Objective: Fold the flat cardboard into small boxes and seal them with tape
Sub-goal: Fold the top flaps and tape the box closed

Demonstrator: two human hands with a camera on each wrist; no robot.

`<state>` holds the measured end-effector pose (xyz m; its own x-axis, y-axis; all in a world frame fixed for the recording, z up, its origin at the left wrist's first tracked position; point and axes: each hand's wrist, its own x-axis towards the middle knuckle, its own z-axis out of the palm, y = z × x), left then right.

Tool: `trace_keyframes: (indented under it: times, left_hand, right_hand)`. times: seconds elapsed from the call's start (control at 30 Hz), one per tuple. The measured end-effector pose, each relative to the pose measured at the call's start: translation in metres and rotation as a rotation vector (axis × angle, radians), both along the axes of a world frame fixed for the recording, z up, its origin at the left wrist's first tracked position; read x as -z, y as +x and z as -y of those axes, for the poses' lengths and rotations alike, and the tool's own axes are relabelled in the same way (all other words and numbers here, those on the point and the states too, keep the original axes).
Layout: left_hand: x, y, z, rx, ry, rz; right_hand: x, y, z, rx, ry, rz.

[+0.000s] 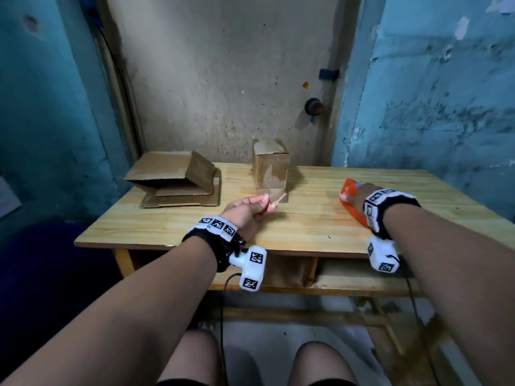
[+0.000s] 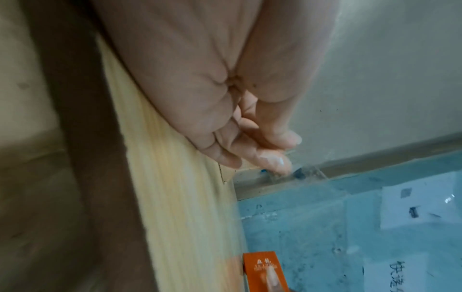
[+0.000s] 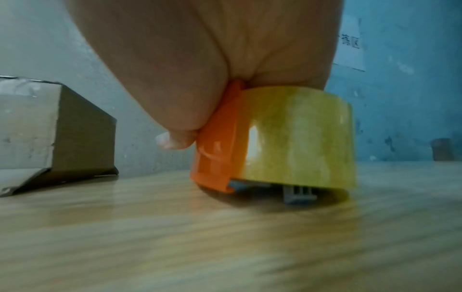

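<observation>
A small brown cardboard box [image 1: 271, 169] stands upright at the back middle of the wooden table [image 1: 306, 224], its top flaps up; it shows in the right wrist view as the box [image 3: 57, 128]. Just in front of it my left hand [image 1: 266, 203] pinches a short strip of clear tape [image 2: 310, 173] between thumb and fingers, held above the table. My right hand [image 1: 352, 195] grips the orange tape dispenser [image 1: 348, 190], which rests on the table at the right. Its yellowish tape roll [image 3: 297, 138] faces the wrist camera, and my thumb [image 3: 175, 141] presses the orange side [image 3: 217, 150].
A stack of flat and half-folded cardboard [image 1: 178, 181] lies at the table's back left. A stained wall stands close behind the table, with blue walls on both sides. A shelf sits under the tabletop, above my knees.
</observation>
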<state>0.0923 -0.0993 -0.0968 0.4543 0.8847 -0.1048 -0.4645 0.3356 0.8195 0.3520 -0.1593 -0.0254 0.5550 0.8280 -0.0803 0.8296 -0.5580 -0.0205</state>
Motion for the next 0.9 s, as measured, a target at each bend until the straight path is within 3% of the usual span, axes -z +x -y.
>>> trace_keyframes:
  times: [0.1, 0.37, 0.5, 0.67, 0.8, 0.9]
  left_hand:
    - [-0.001, -0.001, -0.006, 0.069, -0.055, -0.051]
    - [-0.015, -0.003, -0.02, 0.255, -0.088, -0.12]
    - [-0.026, -0.003, -0.028, 0.242, -0.002, -0.051]
    - [-0.066, 0.003, -0.049, 0.095, 0.186, 0.104]
    - [-0.1, 0.006, -0.061, -0.038, 0.306, 0.25]
    - [-0.103, 0.009, -0.081, -0.133, 0.293, 0.323]
  right_hand:
    - [-0.004, 0.009, -0.001, 0.049, 0.041, -0.06]
    - [-0.003, 0.018, -0.016, 0.125, 0.117, 0.006]
    - [-0.022, 0.01, -0.029, -0.041, 0.477, 0.012]
    - [-0.047, -0.023, -0.056, -0.342, 0.944, -0.585]
    - [-0.039, -0.038, -0.089, -0.417, 1.146, -0.781]
    - [-0.027, -0.041, -0.114, -0.383, 1.17, -0.947]
